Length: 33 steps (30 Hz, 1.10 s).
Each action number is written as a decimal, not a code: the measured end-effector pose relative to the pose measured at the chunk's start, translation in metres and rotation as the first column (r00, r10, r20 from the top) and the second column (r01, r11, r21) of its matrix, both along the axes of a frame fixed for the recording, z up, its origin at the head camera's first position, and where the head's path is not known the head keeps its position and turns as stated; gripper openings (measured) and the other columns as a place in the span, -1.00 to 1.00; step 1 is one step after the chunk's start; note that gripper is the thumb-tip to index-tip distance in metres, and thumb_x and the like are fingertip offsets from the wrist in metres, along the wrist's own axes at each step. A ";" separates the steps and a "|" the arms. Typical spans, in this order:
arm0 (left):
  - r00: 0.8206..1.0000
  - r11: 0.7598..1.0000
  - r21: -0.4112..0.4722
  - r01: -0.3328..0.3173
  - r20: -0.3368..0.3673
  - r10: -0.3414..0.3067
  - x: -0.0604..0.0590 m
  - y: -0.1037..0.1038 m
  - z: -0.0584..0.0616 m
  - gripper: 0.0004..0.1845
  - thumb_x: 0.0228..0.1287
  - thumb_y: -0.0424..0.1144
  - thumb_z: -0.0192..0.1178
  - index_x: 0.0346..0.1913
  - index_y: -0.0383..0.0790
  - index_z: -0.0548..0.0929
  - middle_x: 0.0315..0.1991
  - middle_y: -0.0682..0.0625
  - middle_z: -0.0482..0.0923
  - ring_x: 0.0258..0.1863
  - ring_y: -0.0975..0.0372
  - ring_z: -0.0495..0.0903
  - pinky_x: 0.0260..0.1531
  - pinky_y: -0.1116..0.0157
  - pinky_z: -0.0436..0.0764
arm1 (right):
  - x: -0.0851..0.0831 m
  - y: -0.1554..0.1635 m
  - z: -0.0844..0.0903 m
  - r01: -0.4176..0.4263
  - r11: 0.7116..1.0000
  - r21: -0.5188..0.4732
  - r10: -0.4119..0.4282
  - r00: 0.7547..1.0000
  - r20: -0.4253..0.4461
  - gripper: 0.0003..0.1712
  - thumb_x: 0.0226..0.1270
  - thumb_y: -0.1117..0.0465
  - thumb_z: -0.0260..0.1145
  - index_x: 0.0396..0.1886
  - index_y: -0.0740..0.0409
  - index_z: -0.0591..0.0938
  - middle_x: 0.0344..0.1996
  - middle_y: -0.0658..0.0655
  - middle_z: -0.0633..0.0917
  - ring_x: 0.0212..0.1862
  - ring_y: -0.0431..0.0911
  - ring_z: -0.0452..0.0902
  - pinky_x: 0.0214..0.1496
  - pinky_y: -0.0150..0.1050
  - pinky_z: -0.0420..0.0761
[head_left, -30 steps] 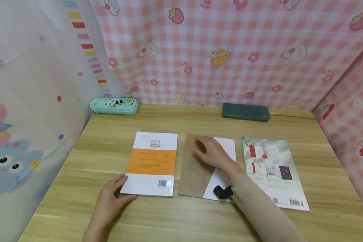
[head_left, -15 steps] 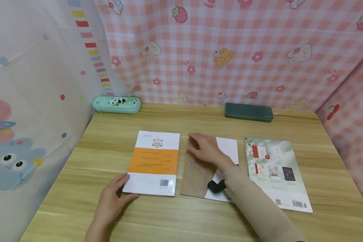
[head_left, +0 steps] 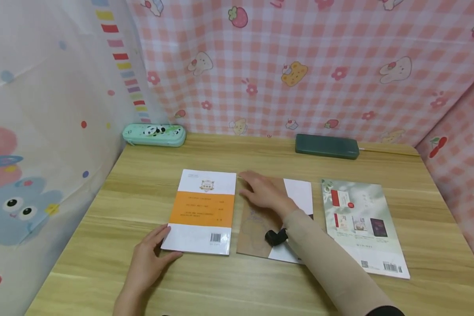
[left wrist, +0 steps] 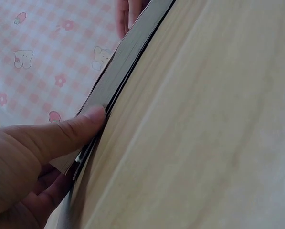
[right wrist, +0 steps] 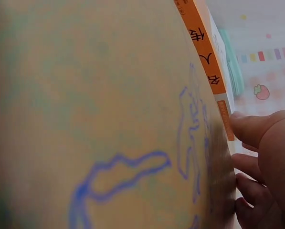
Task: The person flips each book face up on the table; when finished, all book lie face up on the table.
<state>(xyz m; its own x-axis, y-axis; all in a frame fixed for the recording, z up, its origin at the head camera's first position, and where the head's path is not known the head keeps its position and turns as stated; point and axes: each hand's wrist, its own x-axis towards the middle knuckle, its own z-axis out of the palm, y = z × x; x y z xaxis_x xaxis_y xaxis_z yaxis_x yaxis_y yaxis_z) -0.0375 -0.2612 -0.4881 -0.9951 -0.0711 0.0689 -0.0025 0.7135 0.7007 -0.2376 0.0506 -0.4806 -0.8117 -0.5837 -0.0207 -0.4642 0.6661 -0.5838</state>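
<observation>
A white book with an orange band (head_left: 203, 210) lies back cover up on the wooden table. At its lower left corner, my left hand (head_left: 146, 259) grips it, the thumb on the bottom edge and the fingers along the left side. The left wrist view shows that thumb (left wrist: 80, 131) against the page edges (left wrist: 118, 71). My right hand (head_left: 264, 191) reaches over a brown and white book (head_left: 253, 232), fingertips close to the banded book's upper right corner. In the right wrist view, the right thumb (right wrist: 257, 126) is beside the orange spine (right wrist: 204, 52), and the fingers are loosely bent.
A pale green magazine (head_left: 363, 224) lies at the right. Along the back stand a mint panda pencil case (head_left: 154, 135) and a dark green case (head_left: 327, 146), with a thin stick (head_left: 391, 152) beside it. Patterned cloths (head_left: 221, 66) hang behind and at the sides.
My right hand has moved left across the brown and white book to the banded book's right edge. The left hand keeps its place at the corner. The head view has shifted slightly.
</observation>
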 end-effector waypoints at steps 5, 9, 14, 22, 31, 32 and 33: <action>1.000 1.000 -0.004 -0.009 -0.002 0.009 -0.001 0.001 0.001 -0.16 -0.13 -0.28 0.65 0.27 -0.51 0.54 0.33 -0.33 0.47 0.33 -0.18 0.43 0.31 0.02 0.44 | -0.002 -0.005 -0.001 -0.027 0.998 0.061 0.026 1.000 0.011 -0.36 0.59 0.00 0.13 0.55 0.09 0.29 0.52 0.19 0.30 0.57 0.08 0.05 0.61 -0.03 0.05; 1.000 1.000 -0.008 -0.009 0.000 0.009 -0.001 0.002 0.002 -0.16 -0.12 -0.30 0.64 0.27 -0.53 0.53 0.33 -0.34 0.46 0.34 -0.18 0.43 0.30 0.02 0.45 | -0.003 -0.009 0.000 -0.047 0.995 0.090 0.046 0.999 0.016 -0.34 0.62 0.02 0.08 0.59 0.10 0.22 0.55 0.19 0.26 0.59 0.08 0.02 0.63 0.00 -0.04; 1.000 1.000 0.002 0.002 -0.011 -0.002 0.000 0.002 0.000 -0.18 -0.10 -0.32 0.63 0.27 -0.55 0.52 0.34 -0.35 0.45 0.34 -0.18 0.42 0.30 0.04 0.43 | -0.003 -0.014 0.002 -0.008 1.000 0.018 0.007 0.998 0.069 -0.38 0.60 0.09 0.13 0.56 0.08 0.29 0.52 0.13 0.33 0.55 0.01 0.12 0.63 -0.03 -0.01; 1.000 1.000 -0.017 0.025 0.000 -0.025 0.001 0.000 -0.002 -0.21 -0.03 -0.35 0.60 0.29 -0.56 0.49 0.38 -0.32 0.42 0.36 -0.14 0.41 0.32 0.05 0.39 | -0.009 -0.019 0.006 0.050 0.979 -0.200 -0.032 0.995 0.094 -0.38 0.44 0.35 0.30 0.46 0.13 0.44 0.41 0.15 0.46 0.47 0.04 0.28 0.53 -0.04 0.27; 0.998 0.999 -0.008 0.052 -0.026 -0.053 0.003 -0.002 -0.003 -0.19 -0.05 -0.36 0.60 0.29 -0.58 0.49 0.41 -0.29 0.39 0.38 -0.16 0.38 0.35 0.16 0.32 | -0.013 -0.014 0.006 -0.027 0.968 -0.251 0.020 0.999 -0.030 -0.26 0.26 0.20 0.52 0.42 0.19 0.48 0.32 0.14 0.51 0.38 0.04 0.37 0.48 -0.07 0.35; 0.999 0.999 0.005 0.051 -0.018 -0.051 0.003 -0.003 -0.003 -0.16 -0.08 -0.35 0.62 0.29 -0.58 0.48 0.41 -0.29 0.38 0.39 -0.16 0.36 0.36 0.24 0.32 | -0.013 -0.013 0.006 -0.029 0.967 -0.254 0.019 0.999 -0.043 -0.26 0.25 0.18 0.53 0.41 0.19 0.50 0.31 0.13 0.52 0.37 0.03 0.39 0.48 -0.07 0.36; 0.999 0.999 0.017 0.047 -0.009 -0.047 0.003 -0.003 -0.003 -0.13 -0.10 -0.34 0.63 0.30 -0.57 0.47 0.42 -0.29 0.37 0.40 -0.15 0.35 0.36 0.29 0.31 | -0.014 -0.013 0.006 -0.030 0.967 -0.253 0.017 0.998 -0.055 -0.26 0.24 0.15 0.53 0.40 0.18 0.51 0.29 0.12 0.53 0.35 0.02 0.41 0.46 -0.08 0.38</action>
<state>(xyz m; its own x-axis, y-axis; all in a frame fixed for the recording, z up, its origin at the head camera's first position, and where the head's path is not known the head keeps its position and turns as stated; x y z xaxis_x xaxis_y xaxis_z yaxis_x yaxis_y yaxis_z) -0.0349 -0.2640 -0.4911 -0.9967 -0.0255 0.0771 0.0372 0.7008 0.7124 -0.2514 0.0380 -0.4750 -0.7937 -0.5833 0.1727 -0.5122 0.4877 -0.7069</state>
